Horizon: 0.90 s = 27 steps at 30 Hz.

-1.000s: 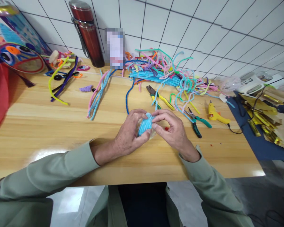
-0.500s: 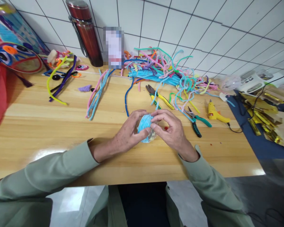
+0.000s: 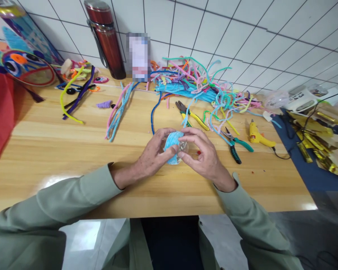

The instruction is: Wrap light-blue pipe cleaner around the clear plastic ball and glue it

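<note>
Both hands meet over the middle of the wooden table (image 3: 59, 150). My left hand (image 3: 152, 155) and my right hand (image 3: 204, 155) are closed round a small clear ball (image 3: 174, 148) partly wrapped in light blue pipe cleaner. My left thumb presses on the blue wrapping. My right fingers curl over the ball's top and right side. Part of the ball is hidden by my fingers.
A big heap of coloured pipe cleaners (image 3: 197, 84) lies at the back. Yellow-handled pliers (image 3: 190, 116), green-handled pliers (image 3: 235, 144) and a yellow glue gun (image 3: 256, 135) lie right of my hands. A red flask (image 3: 105, 39) stands by the tiled wall. Gold foil scraps (image 3: 315, 142) lie far right.
The ball has turned in my hands, showing more clear surface on its right side. My right fingers have shifted lower round it. The hands stay at the same spot.
</note>
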Motion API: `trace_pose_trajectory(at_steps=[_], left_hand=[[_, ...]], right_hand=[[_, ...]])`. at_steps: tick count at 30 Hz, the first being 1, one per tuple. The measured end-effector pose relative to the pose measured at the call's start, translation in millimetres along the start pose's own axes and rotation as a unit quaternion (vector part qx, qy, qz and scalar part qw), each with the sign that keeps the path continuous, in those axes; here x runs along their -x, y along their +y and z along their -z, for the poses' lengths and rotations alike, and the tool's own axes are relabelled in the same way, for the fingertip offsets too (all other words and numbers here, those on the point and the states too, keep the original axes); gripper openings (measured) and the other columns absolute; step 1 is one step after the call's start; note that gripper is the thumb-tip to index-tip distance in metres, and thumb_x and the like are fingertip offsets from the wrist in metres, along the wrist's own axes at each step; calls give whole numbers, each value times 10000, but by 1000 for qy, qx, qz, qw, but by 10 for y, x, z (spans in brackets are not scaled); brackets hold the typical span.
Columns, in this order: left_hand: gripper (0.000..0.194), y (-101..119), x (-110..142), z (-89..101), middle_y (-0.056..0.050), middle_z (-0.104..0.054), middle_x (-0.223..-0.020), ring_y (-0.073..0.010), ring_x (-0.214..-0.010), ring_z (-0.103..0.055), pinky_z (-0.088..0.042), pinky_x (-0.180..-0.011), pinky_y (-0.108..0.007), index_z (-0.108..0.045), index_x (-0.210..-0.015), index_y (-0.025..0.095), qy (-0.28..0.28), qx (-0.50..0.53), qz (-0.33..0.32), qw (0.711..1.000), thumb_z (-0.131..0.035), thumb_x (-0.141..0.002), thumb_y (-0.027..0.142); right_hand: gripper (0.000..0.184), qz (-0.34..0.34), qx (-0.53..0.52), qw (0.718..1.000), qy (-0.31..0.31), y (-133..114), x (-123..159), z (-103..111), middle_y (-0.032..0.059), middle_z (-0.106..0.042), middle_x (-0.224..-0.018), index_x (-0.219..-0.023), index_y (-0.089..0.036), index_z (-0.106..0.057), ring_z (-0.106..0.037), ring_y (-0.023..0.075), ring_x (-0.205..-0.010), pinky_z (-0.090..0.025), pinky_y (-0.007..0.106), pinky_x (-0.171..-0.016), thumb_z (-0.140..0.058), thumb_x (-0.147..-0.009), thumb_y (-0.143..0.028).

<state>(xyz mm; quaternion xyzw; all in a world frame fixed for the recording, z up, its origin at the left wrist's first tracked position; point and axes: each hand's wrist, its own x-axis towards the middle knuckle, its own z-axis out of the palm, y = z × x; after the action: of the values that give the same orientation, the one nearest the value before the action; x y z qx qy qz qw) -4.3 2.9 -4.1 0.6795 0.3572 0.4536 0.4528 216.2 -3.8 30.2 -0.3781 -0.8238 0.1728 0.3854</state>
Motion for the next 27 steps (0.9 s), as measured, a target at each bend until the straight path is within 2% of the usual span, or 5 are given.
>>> trace_pose_trajectory(at_steps=[6,14,21,27], left_hand=[[459,-83,22,-15,-142,-601,-1435,-297,-1345,-601,-515,-1158,-518,-519,-1445,243,0,-25,-41,999,-647,-1051,442],[485,-78,-8,-7,-145,-587,-1446,-297,-1356,-594,-505,-1181,-524,-503,-1463,250,-7,-55,-79,995,-651,-1046,450],[529,-101,-5,13,-138,-600,-1440,-276,-1332,-606,-521,-1171,-482,-519,-1471,247,-21,-39,-29,999,-680,-1027,485],[496,-20,-2,21,-133,-621,-1438,-280,-1289,-625,-525,-1151,-490,-532,-1466,254,-29,-33,-5,999,-651,-1047,492]], right_hand=[[320,11,24,1000,11,-6,16,-41,137,-647,-1480,-1250,-287,-678,-698,315,-1279,-596,581,-1104,-778,-947,-263],[326,29,22,999,19,32,13,-43,127,-695,-1395,-1248,-284,-679,-679,323,-1326,-578,578,-1116,-771,-939,-237],[317,25,20,999,19,49,21,-26,130,-699,-1387,-1251,-286,-679,-686,317,-1318,-579,570,-1118,-780,-951,-264],[316,27,14,999,17,73,27,-25,127,-701,-1390,-1257,-286,-686,-689,322,-1318,-577,580,-1119,-780,-956,-272]])
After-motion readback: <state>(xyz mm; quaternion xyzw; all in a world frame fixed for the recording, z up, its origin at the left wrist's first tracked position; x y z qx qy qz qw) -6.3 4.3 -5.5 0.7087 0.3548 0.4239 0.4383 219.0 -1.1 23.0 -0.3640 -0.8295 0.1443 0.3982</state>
